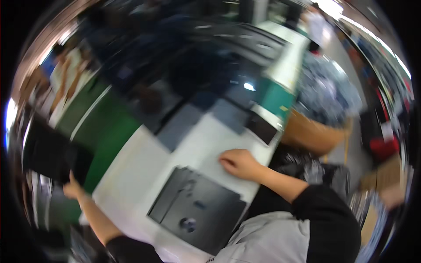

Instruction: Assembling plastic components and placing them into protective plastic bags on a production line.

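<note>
Out at the left, past the table's edge, my left hand (73,189) is closed at the lower edge of a black panel (48,151); motion blurs both. My right hand (241,163) rests with curled fingers over the white table (197,151), and nothing shows in it. Between my arms, close to my body, lie flat dark grey panels (206,215), seemingly stacked, with cut-outs and a small round part (187,225) on top. Beyond my right hand is a small dark rectangular piece (262,127) with a pale border.
Large glossy black panels (188,74) fill the far end of the table, with grey pads (180,127) before them. To the right stand a cardboard box (313,133) heaped with clear plastic wrap (329,87) and black bags (302,162). Other people (66,74) are at far left and far right.
</note>
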The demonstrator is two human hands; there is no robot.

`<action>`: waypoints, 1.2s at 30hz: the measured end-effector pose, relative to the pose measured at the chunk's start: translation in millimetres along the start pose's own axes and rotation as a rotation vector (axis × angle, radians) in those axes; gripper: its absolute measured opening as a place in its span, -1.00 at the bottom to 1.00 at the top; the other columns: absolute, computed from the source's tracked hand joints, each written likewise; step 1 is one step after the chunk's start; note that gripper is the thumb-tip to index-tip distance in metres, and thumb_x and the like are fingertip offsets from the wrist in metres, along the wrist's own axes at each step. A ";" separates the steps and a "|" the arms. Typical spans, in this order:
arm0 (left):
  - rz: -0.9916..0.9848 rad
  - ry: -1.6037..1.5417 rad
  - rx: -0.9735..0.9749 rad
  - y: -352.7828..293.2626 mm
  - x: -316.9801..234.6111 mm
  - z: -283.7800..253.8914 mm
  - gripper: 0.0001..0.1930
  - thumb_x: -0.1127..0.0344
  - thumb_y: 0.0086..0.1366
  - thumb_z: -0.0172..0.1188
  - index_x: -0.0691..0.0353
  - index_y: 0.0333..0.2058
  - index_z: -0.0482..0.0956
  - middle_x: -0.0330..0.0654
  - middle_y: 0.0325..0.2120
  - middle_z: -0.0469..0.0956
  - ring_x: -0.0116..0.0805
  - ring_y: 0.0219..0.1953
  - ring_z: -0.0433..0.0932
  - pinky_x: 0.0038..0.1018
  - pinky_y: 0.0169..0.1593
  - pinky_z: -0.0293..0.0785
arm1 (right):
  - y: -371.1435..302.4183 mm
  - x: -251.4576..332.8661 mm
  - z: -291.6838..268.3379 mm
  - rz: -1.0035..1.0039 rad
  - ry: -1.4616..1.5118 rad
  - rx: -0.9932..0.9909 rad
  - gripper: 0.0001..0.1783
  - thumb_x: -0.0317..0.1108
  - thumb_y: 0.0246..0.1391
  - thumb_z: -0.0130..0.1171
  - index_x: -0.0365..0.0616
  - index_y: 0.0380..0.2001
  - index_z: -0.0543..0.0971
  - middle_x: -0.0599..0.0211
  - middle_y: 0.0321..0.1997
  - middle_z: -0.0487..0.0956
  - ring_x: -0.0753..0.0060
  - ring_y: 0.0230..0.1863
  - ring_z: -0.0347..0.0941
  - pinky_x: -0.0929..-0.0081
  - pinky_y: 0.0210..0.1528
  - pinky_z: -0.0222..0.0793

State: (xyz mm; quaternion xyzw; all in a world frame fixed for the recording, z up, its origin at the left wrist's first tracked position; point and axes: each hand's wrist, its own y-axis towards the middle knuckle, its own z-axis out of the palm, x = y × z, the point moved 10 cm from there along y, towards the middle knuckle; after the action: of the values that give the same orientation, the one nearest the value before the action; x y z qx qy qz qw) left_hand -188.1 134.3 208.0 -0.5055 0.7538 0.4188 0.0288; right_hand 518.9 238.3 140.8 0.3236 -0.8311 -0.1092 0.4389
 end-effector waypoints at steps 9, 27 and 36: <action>0.115 -1.620 1.442 -219.2 -168.4 -68.4 -0.55 0.35 0.34 0.01 0.30 0.17 0.21 0.00 0.11 0.31 -0.11 0.15 0.32 -0.24 0.27 0.19 | -44.6 36.3 -157.8 -0.266 -0.183 -0.586 -0.87 -0.54 -0.16 0.16 -0.16 -0.44 0.57 0.28 -0.65 0.42 0.29 -0.63 0.40 0.46 -0.59 0.28; 0.257 -0.735 0.790 -214.5 -76.8 -185.0 -0.64 0.73 -0.02 0.04 0.24 -0.22 0.46 -0.21 -0.34 0.44 -0.39 -0.25 0.39 -0.47 -0.05 0.34 | -54.1 -383.8 -288.5 0.990 -0.967 -0.130 0.02 -0.17 -0.12 0.28 0.04 0.37 -0.03 0.40 0.47 -0.04 0.05 0.49 -0.31 -0.04 0.43 -0.39; -0.064 -0.971 0.143 -103.4 97.6 -125.0 -0.58 0.61 0.11 0.21 0.21 -0.03 0.44 -0.26 -0.21 0.48 -0.47 -0.21 0.44 -0.65 -0.16 0.33 | -78.8 -441.2 -275.1 0.927 -1.350 -0.246 -0.76 -0.27 0.06 0.01 -0.05 -0.37 0.65 0.29 -0.15 0.54 0.25 0.02 0.37 -0.08 0.29 -0.04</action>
State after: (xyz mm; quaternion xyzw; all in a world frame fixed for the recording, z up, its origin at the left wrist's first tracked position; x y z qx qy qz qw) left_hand -106.9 -34.5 181.1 -0.2712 0.6643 0.5521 0.4246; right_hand 952.7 485.7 -24.1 -0.2373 -0.9471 -0.1781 -0.1219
